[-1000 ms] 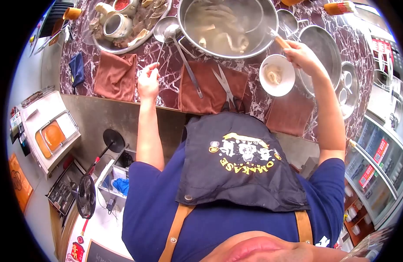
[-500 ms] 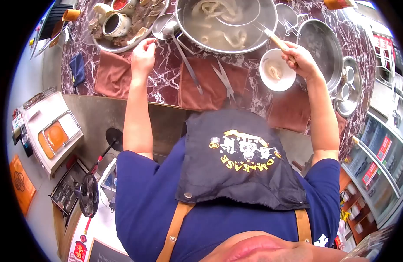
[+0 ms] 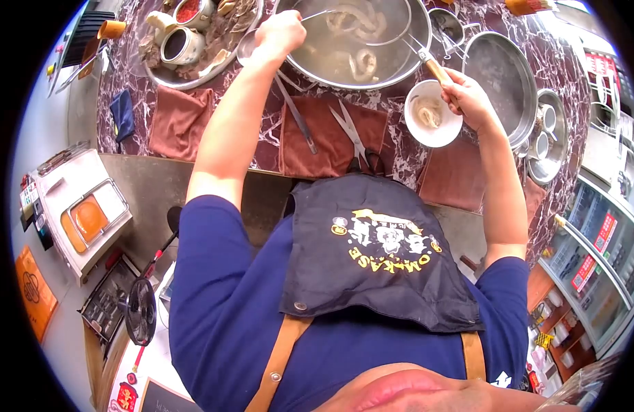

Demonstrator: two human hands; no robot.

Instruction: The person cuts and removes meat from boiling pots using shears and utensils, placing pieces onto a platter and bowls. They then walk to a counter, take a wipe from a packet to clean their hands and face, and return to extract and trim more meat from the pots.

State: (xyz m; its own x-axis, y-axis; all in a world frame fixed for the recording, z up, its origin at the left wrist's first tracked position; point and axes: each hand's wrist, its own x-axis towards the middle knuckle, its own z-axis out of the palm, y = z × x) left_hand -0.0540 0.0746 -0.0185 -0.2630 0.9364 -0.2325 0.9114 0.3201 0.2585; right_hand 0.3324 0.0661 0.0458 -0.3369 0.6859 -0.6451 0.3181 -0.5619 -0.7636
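Observation:
A large steel pot of cloudy liquid holds pale, coiled pieces of food. My left hand is closed above its left rim around a thin metal rod reaching over the liquid; the rod's working end is unclear. My right hand grips the wooden handle of a strainer, whose round wire rim lies in the pot. Just below that handle stands a white bowl with pale pieces inside. Scissors lie open on a brown cloth, beside long metal tweezers.
At upper left, a large tray carries brownish meat pieces and small jars. An empty-looking steel pan and a steel bowl with white cups stand at right. Folded brown cloths line the marble counter's front edge.
My left hand has moved up and right to the pot, swinging the rod over the liquid. The pale pieces have shifted. My right hand stays nearly in place with the strainer.

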